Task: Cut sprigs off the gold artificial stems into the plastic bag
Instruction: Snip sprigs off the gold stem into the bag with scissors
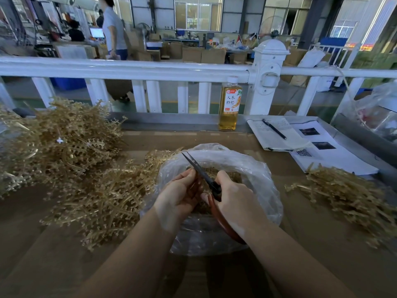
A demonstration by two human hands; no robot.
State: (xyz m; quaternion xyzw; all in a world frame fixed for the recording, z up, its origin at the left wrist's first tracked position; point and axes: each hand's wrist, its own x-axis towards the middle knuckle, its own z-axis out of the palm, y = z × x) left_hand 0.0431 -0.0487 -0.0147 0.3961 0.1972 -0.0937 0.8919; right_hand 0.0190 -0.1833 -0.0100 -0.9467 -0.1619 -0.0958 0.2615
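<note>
Mid-task: cut sprigs (223, 176) already lie inside the plastic bag (253, 168); big pile of gold stems (71, 151) left of bag remains uncut. Right hand (234, 198) grips scissors (204, 175), blades nearly closed; left hand (180, 192) curled over bag, contents unclear.

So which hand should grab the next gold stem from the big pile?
The left hand. The big pile of gold stems lies on its side of the plastic bag, while the right hand is busy gripping the scissors.
</note>
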